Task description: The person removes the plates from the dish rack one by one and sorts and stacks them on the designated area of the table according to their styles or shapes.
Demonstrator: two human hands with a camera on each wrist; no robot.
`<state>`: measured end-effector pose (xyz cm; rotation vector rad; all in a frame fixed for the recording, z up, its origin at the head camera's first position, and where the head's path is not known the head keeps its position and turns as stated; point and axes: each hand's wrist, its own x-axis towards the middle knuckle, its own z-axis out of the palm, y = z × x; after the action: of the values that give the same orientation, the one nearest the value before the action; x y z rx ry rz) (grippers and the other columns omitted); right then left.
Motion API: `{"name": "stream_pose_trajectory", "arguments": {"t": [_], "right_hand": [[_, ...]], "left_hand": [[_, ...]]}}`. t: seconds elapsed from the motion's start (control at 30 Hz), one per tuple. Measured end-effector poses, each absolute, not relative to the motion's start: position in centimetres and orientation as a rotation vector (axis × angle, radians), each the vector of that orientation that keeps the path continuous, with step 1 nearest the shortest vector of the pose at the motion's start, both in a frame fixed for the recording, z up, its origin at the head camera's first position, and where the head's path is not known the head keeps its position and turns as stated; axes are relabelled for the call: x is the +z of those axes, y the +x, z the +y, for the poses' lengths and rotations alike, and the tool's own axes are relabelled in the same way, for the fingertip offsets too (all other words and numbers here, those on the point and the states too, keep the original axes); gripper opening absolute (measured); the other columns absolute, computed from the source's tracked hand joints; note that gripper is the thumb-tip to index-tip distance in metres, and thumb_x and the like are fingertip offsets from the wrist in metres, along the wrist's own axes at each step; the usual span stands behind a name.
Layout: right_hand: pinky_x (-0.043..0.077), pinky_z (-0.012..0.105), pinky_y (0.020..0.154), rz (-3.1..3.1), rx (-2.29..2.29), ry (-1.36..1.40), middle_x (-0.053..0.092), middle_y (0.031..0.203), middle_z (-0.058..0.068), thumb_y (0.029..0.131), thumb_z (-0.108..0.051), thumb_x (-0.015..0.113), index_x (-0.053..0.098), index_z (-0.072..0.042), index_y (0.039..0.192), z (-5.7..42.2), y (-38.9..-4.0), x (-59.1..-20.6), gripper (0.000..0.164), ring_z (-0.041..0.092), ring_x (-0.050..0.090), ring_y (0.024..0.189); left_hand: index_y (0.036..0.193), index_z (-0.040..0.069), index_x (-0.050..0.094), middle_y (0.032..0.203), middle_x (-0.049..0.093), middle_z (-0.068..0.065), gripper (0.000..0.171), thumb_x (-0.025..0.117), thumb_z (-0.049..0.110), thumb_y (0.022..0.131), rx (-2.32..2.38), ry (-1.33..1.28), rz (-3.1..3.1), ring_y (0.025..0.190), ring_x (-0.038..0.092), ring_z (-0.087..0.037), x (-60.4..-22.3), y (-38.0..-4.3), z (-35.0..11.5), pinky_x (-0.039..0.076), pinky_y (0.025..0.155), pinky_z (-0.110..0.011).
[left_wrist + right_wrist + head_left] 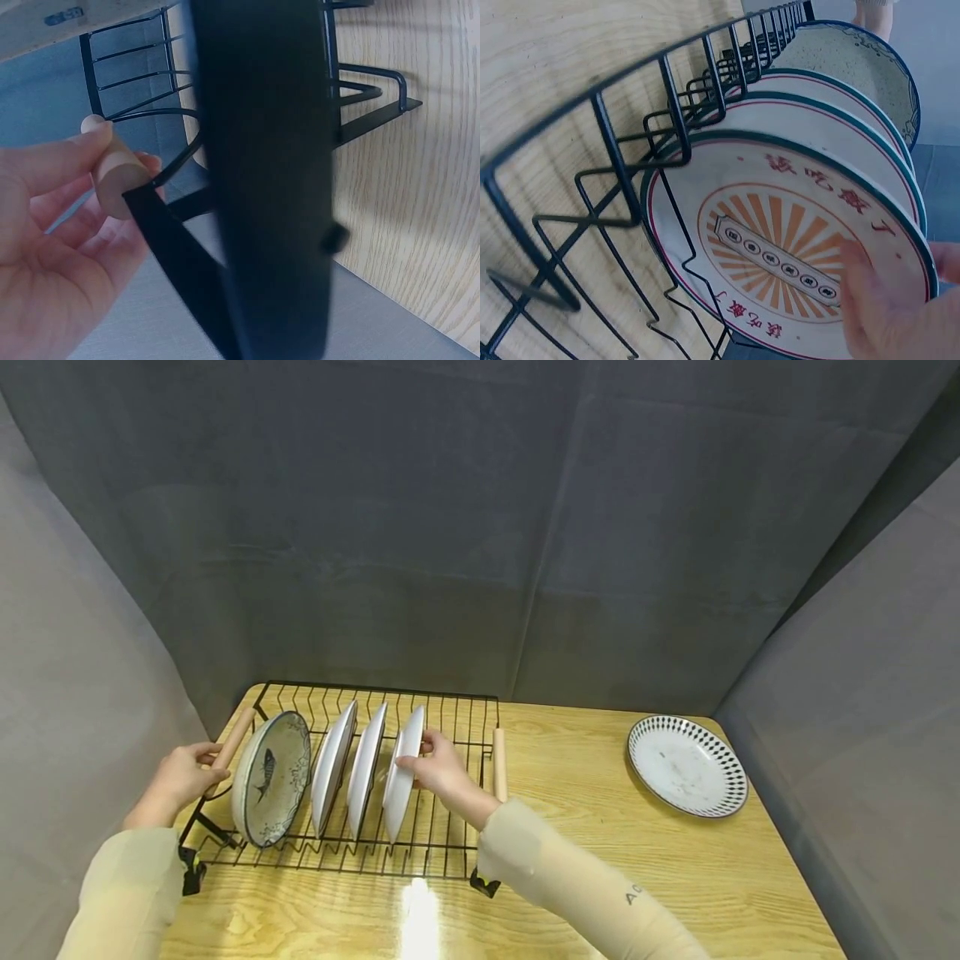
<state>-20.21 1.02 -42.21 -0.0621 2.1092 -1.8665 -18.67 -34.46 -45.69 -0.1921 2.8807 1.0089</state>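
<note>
My left hand [177, 779] grips the wooden handle [238, 735] at the left end of a black wire dish rack [442, 846]; in the left wrist view the thumb and fingers curl round its end [124, 180]. My right hand [447, 777] pinches the rim of a plate [405, 772], standing on edge in the rack. In the right wrist view this plate [727, 161] shows a green and red rim, an orange sunburst and red characters. Two more plates [367, 768] [333, 768] stand left of it, then a deep fish-patterned dish [281, 810].
A white oval dish [682, 768] with a black diamond-patterned border lies flat at the right of the wooden table [570, 827]. The rack's right wooden handle [500, 760] is beside my right forearm. Grey curtains [450, 527] enclose the back and sides.
</note>
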Motion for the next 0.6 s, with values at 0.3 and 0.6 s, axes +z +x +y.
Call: {"name": "stream_pose_trajectory", "arguments": {"t": [0.3, 0.6], "right_hand": [[0.052, 0.027, 0.055, 2.304, -1.793, -0.083, 0.051, 0.083, 0.009, 0.080, 0.001, 0.062, 0.053, 0.005, 0.115, 0.38, -19.66, -42.11, 0.036, 0.015, 0.055, 0.067], [0.052, 0.027, 0.057, 2.341, -1.767, -0.067, 0.055, 0.085, 0.010, 0.081, 0.002, 0.060, 0.051, 0.007, 0.118, 0.31, -19.61, -41.99, 0.038, 0.016, 0.057, 0.071]], "left_hand": [[0.121, -0.019, 0.042, 0.102, 0.052, -0.037, 0.048, 0.061, 0.006, 0.083, 0.993, -0.189, 2.891, 0.066, 0.057, -0.023, -45.75, -18.68, -34.51, 0.047, 0.054, -0.032], [0.120, -0.019, 0.043, 0.102, 0.051, -0.036, 0.048, 0.062, 0.005, 0.083, 0.991, -0.200, 2.890, 0.067, 0.056, -0.024, -45.79, -18.75, -34.47, 0.046, 0.054, -0.032]]}}
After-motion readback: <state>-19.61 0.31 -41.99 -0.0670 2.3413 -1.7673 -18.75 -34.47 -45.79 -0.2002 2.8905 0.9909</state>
